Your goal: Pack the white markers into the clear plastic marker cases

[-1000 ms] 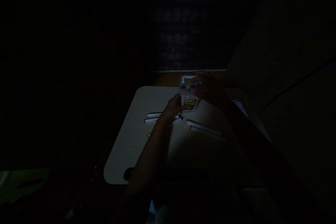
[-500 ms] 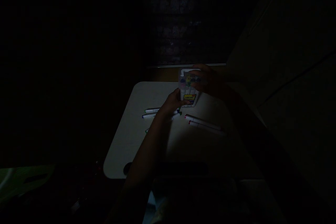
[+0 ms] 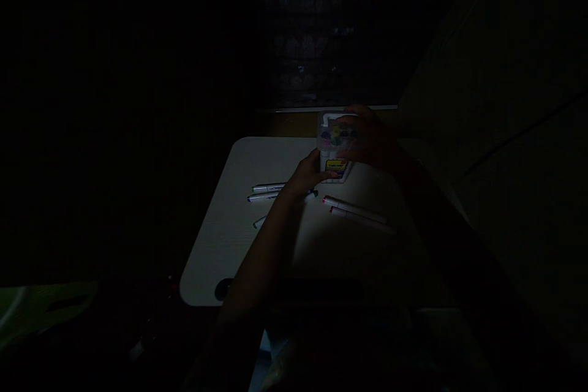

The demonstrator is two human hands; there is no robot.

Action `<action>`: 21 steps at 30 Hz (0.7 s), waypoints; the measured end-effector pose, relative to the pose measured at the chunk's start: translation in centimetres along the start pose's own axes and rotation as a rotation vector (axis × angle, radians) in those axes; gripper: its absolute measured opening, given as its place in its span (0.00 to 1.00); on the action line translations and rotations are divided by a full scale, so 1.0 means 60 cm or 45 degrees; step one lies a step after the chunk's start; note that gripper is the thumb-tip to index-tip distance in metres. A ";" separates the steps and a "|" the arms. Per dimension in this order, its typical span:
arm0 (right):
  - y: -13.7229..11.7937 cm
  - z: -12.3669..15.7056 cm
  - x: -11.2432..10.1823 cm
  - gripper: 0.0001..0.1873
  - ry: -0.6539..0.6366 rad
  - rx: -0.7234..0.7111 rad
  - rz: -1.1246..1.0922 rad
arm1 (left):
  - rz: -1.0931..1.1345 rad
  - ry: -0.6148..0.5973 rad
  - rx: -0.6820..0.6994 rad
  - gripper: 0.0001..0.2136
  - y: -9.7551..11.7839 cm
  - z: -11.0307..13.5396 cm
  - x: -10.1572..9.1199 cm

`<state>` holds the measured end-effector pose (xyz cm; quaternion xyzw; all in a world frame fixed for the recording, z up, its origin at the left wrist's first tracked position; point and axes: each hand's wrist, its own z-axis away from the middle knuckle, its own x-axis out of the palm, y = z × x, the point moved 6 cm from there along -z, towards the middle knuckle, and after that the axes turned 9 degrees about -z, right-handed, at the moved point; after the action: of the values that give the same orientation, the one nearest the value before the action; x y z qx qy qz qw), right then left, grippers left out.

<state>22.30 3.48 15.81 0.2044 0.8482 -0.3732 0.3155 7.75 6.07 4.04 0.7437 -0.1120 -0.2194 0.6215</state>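
The scene is very dark. A clear marker case (image 3: 334, 156) with a yellow label and coloured caps inside stands upright at the far side of a small white table (image 3: 220, 239). My left hand (image 3: 307, 179) grips the case's lower left side. My right hand (image 3: 367, 138) is wrapped round its top right. Several white markers lie on the table: two (image 3: 266, 192) left of my left hand, one partly hidden under my left forearm, and two red-capped ones (image 3: 356, 213) to the right.
The table's front edge has a dark round hole (image 3: 223, 288) near its left corner. Beyond the table is a dark wall with a pale ledge (image 3: 294, 109). A greenish object (image 3: 41, 309) lies low at the left.
Both hands kept hold of the case. The case and table sit slightly higher in the picture, and the case has shifted a little to the right.
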 end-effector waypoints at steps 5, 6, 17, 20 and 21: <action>0.018 0.005 -0.014 0.33 0.037 0.050 -0.053 | -0.017 -0.049 0.051 0.35 -0.004 -0.016 0.016; 0.025 0.006 -0.017 0.33 0.044 0.064 -0.060 | -0.052 -0.048 0.055 0.35 -0.006 -0.021 0.018; 0.066 0.003 -0.049 0.35 0.048 0.111 0.016 | -0.190 -0.029 0.126 0.34 -0.005 -0.068 0.043; 0.080 0.001 -0.057 0.34 0.046 0.105 -0.016 | -0.172 -0.025 0.110 0.34 -0.010 -0.079 0.050; 0.084 0.001 -0.059 0.33 0.044 0.100 -0.028 | -0.163 -0.013 0.104 0.35 -0.013 -0.084 0.053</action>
<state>27.82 6.24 15.67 0.2136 0.8404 -0.4060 0.2883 12.78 9.23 3.34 0.7730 -0.0765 -0.2576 0.5746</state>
